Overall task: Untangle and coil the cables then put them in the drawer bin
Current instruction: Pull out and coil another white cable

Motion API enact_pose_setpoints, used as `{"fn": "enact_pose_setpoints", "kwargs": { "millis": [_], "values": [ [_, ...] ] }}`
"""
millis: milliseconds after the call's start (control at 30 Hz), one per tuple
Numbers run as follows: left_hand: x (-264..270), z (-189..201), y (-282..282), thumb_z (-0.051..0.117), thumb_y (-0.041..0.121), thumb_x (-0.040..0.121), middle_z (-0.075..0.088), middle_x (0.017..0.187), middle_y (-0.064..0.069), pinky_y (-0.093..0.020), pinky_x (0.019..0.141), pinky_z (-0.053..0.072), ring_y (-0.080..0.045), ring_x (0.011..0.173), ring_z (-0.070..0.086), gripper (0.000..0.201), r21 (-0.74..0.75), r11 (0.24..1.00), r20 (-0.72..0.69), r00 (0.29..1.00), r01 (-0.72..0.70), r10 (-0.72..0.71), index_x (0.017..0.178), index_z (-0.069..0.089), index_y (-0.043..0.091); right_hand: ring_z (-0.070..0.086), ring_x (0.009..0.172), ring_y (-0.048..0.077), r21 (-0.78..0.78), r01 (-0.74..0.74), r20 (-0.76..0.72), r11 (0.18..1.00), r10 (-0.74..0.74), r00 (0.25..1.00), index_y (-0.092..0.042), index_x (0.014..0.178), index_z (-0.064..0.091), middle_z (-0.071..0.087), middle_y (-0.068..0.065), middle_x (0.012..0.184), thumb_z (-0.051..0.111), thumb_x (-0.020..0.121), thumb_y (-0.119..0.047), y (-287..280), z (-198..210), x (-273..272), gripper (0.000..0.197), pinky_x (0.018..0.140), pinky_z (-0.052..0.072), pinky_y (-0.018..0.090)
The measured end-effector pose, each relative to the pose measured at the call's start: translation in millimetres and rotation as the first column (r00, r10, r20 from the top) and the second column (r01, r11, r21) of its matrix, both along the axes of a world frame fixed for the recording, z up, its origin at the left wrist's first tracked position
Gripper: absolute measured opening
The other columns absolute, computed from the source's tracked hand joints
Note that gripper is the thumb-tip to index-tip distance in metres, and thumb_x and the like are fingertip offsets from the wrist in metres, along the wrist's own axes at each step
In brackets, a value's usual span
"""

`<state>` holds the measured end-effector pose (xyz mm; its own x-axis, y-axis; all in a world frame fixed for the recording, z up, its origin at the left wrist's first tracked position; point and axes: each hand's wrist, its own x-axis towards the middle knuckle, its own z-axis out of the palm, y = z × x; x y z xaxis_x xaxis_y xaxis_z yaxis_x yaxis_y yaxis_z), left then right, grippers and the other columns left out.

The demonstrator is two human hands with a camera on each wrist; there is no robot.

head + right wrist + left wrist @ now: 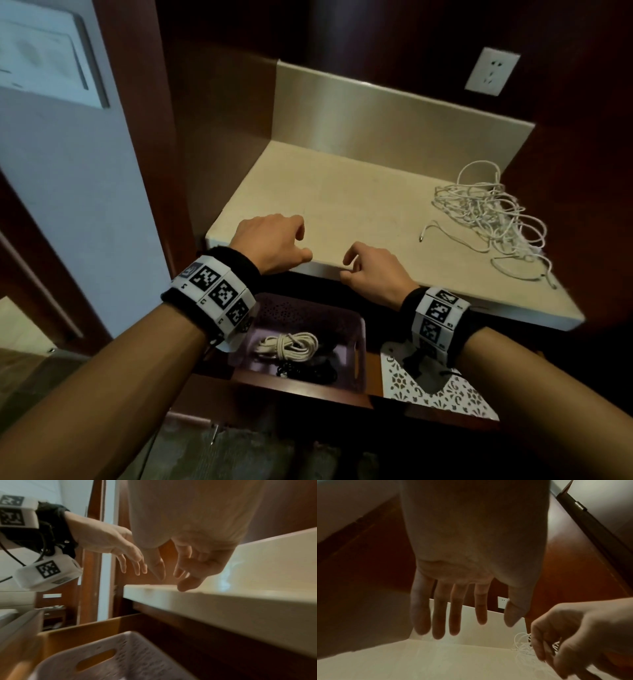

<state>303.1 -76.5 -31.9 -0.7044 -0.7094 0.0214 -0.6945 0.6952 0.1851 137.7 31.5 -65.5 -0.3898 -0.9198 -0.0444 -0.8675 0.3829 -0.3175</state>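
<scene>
Both hands empty with fingers loose, left hand (270, 245) and right hand (375, 270) over counter (325, 192) front edge; tangled white cable (493, 216) near right edge.

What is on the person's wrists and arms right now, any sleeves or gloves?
Both hands, left hand and right hand, are bare, no gloves, and the forearms show no sleeves. Each wrist carries a black fabric band wrapped with white blocks printed with black square markers. A thin black cable runs from the left wrist unit.
</scene>
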Motion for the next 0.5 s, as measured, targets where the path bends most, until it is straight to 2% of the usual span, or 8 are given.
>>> {"fn": "enact_pose_setpoints", "kwargs": {
  "millis": [233, 367, 500],
  "values": [
    [-43.1, 24.9, 9.2, 0.052, 0.049, 0.087, 0.054, 0.128, -0.005, -0.036, 0.080, 0.036, -0.028, 0.111, 0.053, 0.046, -0.046, 0.997, -0.071, 0.995, 0.069, -0.072, 0.129, 0.048, 0.029, 0.058, 0.100, 0.027, -0.094, 0.156, -0.040, 0.983, -0.160, 0.986, -0.022, 0.111, 0.054, 0.067, 0.005, 0.103, 0.060, 0.081, -0.032, 25.9, 38.2, -32.5, 0.033, 0.081, 0.046, 0.036],
    [-79.6, 36.5, 22.6, 0.052, 0.048, 0.087, 0.051, 0.132, -0.006, -0.037, 0.081, 0.037, -0.028, 0.116, 0.050, 0.048, -0.069, 0.990, -0.133, 0.983, 0.119, -0.128, 0.130, 0.047, 0.029, 0.057, 0.101, 0.026, -0.152, 0.238, -0.062, 0.959, -0.249, 0.966, -0.023, 0.113, 0.054, 0.066, 0.003, 0.104, 0.058, 0.082, -0.033, 50.0, 56.2, -53.4, 0.034, 0.078, 0.044, 0.035],
    [-110.6, 41.2, 33.8, 0.051, 0.048, 0.087, 0.052, 0.132, -0.006, -0.038, 0.084, 0.040, -0.027, 0.116, 0.049, 0.048, -0.075, 0.981, -0.158, 0.970, 0.177, -0.187, 0.131, 0.047, 0.028, 0.058, 0.100, 0.026, -0.164, 0.311, -0.062, 0.936, -0.325, 0.944, -0.023, 0.114, 0.054, 0.065, 0.003, 0.105, 0.058, 0.083, -0.033, 72.5, 67.3, -72.8, 0.033, 0.083, 0.048, 0.037]
  ]
}}
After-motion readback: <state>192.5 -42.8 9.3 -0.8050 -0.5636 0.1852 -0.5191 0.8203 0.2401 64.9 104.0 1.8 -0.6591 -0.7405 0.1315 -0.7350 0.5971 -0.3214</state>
